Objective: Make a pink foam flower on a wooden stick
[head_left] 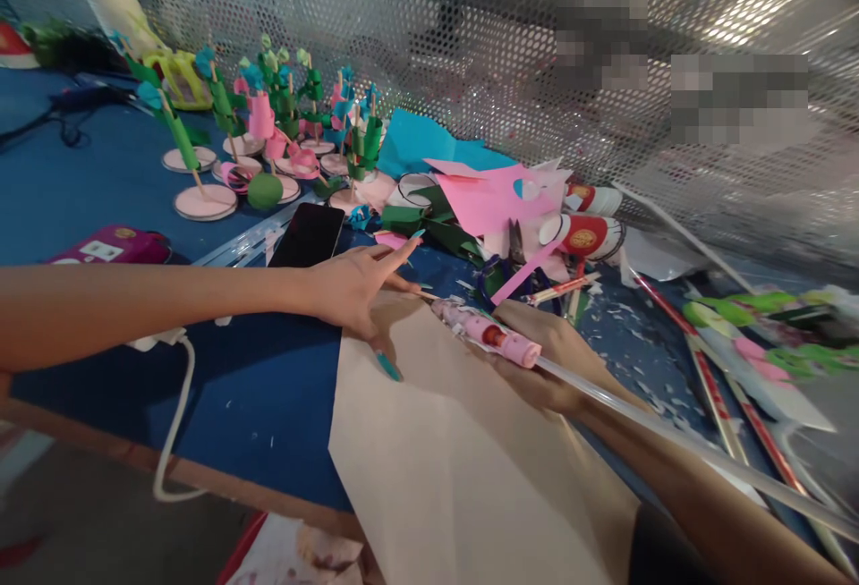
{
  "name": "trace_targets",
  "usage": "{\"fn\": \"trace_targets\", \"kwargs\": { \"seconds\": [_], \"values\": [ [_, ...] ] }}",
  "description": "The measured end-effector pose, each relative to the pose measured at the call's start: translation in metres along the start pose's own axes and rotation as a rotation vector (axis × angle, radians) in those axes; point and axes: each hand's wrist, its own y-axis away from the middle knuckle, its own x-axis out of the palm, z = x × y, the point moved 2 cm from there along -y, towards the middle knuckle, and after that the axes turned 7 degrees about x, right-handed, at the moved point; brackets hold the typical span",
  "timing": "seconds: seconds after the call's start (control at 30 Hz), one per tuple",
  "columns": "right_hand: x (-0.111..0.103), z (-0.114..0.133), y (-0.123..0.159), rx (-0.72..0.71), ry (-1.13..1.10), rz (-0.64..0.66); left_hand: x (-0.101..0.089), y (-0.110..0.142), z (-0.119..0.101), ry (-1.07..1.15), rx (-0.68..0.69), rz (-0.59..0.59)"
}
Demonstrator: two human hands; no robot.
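My right hand (560,348) is wrapped round a pink hot glue gun (500,339), its grip hidden by the fingers. A long translucent glue stick (644,411) runs out of its rear to the lower right. The gun's narrow front end points left, close to my left hand (355,285). That hand lies with its fingers spread and thumb apart, at the top edge of a large beige paper sheet (409,442). Nothing shows between its fingers. Beneath both hands the sheet stretches toward me over the table's front edge.
Several paper flowers (207,200) on round bases stand at the back left. A black phone (309,236), scissors (515,250), pink paper (497,196), paper cups (591,236) and scraps crowd the middle. A white cable (181,424) hangs off the front edge; perforated metal (416,30) stands behind.
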Motion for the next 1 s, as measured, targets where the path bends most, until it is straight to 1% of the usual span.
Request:
{"fn": "trace_targets", "kwargs": {
  "seconds": [0.13, 0.2, 0.37, 0.6, 0.8, 1.0],
  "values": [
    [0.000, 0.002, -0.002, -0.012, -0.014, -0.001, 0.001, -0.001, 0.000, 0.005, -0.032, 0.006],
    [-0.001, 0.004, -0.003, -0.006, -0.022, 0.023, 0.001, -0.001, 0.001, -0.004, -0.041, 0.011],
    [-0.003, 0.010, -0.006, 0.037, -0.030, 0.100, 0.001, -0.002, 0.001, 0.026, -0.012, 0.003],
    [-0.003, 0.012, -0.008, 0.043, -0.068, 0.107, 0.002, -0.002, 0.001, 0.022, -0.035, -0.013],
    [-0.005, 0.018, -0.008, 0.107, -0.101, 0.093, 0.003, -0.002, 0.002, 0.026, -0.026, -0.010],
    [-0.004, 0.019, -0.010, 0.041, -0.124, 0.089, 0.003, -0.001, 0.001, 0.023, -0.027, -0.005]
  ]
}}
